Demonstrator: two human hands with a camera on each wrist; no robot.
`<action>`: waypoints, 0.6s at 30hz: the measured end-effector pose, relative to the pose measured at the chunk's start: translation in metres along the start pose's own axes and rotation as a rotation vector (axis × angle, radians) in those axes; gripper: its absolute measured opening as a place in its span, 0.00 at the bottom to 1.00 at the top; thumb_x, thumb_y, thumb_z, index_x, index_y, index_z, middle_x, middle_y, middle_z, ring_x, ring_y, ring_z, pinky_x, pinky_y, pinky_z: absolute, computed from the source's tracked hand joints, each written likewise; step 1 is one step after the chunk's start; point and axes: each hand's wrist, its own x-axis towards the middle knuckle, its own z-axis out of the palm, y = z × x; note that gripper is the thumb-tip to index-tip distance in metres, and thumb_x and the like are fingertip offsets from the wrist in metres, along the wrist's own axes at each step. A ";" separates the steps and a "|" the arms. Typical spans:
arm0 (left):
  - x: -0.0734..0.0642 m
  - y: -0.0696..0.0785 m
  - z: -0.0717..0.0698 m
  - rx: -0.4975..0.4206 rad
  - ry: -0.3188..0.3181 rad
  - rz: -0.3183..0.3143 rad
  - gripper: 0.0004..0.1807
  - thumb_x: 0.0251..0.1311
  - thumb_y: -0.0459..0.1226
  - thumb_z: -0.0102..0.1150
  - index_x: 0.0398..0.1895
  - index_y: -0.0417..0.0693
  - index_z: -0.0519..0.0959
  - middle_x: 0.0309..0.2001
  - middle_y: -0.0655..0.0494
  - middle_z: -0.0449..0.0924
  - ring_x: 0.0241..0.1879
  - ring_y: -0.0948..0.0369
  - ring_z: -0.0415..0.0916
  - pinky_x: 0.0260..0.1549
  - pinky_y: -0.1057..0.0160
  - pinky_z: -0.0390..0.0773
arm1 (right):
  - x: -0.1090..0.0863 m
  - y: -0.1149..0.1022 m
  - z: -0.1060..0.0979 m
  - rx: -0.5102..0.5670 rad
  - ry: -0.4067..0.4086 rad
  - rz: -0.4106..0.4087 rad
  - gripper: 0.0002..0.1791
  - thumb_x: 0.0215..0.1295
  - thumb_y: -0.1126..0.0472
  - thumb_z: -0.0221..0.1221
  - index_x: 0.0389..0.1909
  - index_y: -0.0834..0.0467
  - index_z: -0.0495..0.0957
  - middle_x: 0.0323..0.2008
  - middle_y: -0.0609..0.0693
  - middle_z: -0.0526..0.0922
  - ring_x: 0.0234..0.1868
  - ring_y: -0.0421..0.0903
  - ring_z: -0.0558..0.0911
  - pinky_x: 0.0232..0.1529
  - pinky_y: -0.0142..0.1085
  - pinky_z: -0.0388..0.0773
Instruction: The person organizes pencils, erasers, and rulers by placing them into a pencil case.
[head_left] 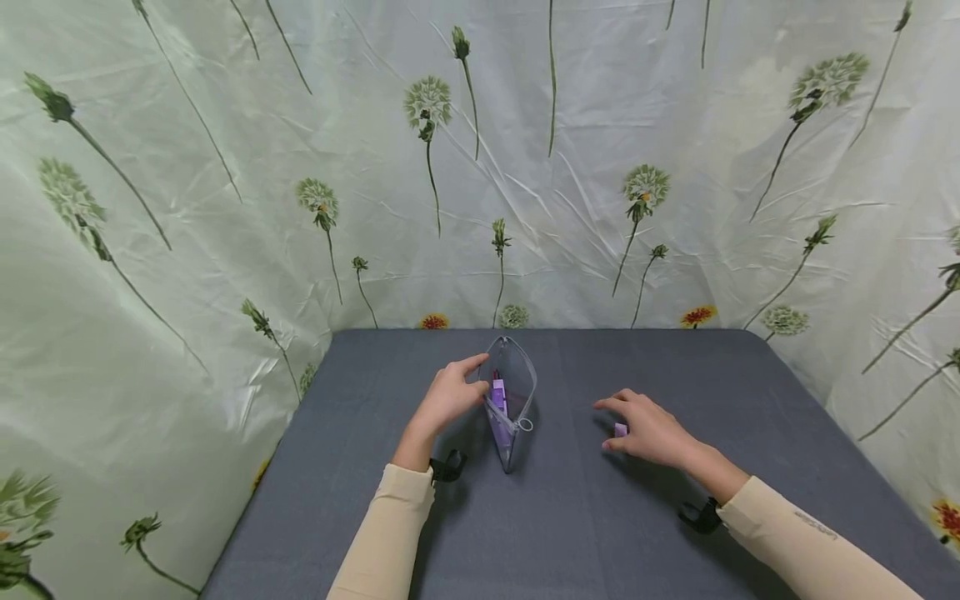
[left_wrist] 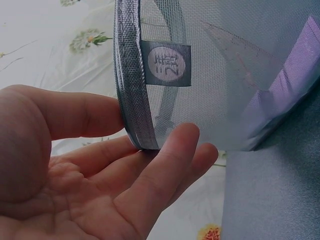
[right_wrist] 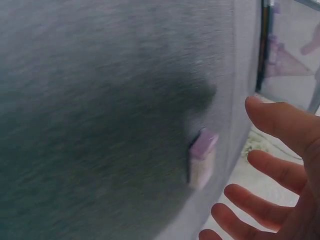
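Note:
A see-through mesh zip pouch (head_left: pixel 517 371) stands with its mouth spread apart. My left hand (head_left: pixel 450 396) pinches its zipper edge between thumb and fingers, and a round label (left_wrist: pixel 167 65) is sewn beside that edge. Purple items (head_left: pixel 498 400) lie inside the pouch, along with a clear triangular ruler (left_wrist: pixel 245 55) in the left wrist view. To the right, my right hand (head_left: pixel 652 429) hovers with spread, slightly bent fingers around a small purple-and-white eraser (right_wrist: pixel 202 157). The eraser lies on the cloth, apart from the fingers in the right wrist view.
A dark grey cloth (head_left: pixel 525 533) covers the table. Behind and beside it hangs a pale curtain (head_left: pixel 585 208) printed with dandelions. A zipper pull ring (head_left: pixel 526 425) hangs at the pouch's near end. Black straps (head_left: pixel 701 517) sit at both wrists.

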 end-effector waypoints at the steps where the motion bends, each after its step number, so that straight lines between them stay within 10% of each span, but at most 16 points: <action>1: 0.000 0.000 0.000 0.000 0.001 0.000 0.32 0.66 0.34 0.55 0.75 0.52 0.68 0.69 0.47 0.70 0.14 0.62 0.64 0.18 0.63 0.66 | -0.002 0.002 0.001 -0.004 0.001 0.007 0.34 0.55 0.53 0.75 0.64 0.56 0.78 0.56 0.56 0.76 0.52 0.57 0.77 0.39 0.49 0.78; 18: -0.001 0.001 0.001 -0.009 -0.008 -0.016 0.31 0.68 0.34 0.55 0.75 0.52 0.68 0.73 0.45 0.65 0.38 0.46 0.84 0.30 0.59 0.75 | -0.018 0.019 0.011 -0.052 0.064 0.111 0.29 0.52 0.51 0.77 0.54 0.56 0.84 0.54 0.57 0.76 0.52 0.60 0.77 0.38 0.55 0.79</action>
